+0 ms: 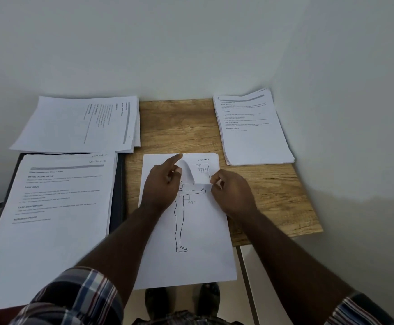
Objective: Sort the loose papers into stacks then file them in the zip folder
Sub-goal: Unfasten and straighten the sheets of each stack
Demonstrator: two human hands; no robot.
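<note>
Both hands work over the centre stack of papers (191, 231) in the head view, forearms reaching forward from checked sleeves (78, 296). Left hand (162, 184) lies palm-down on the top sheet, index finger extended toward its far edge, other fingers loosely bent, gripping nothing. Right hand (232, 192) pinches the top sheet's upper right corner, curled up and back to show a sheet marked "Section 2" beneath. Top sheet carries an outline figure with one arm raised, labelled 90°. Wooden surface (273, 200) also holds a printed stack (254, 130) at far right and a sideways stack (81, 125) at far left. Near left, another stack (50, 214) rests on the dark zip folder (118, 198), only its edges visible.
</note>
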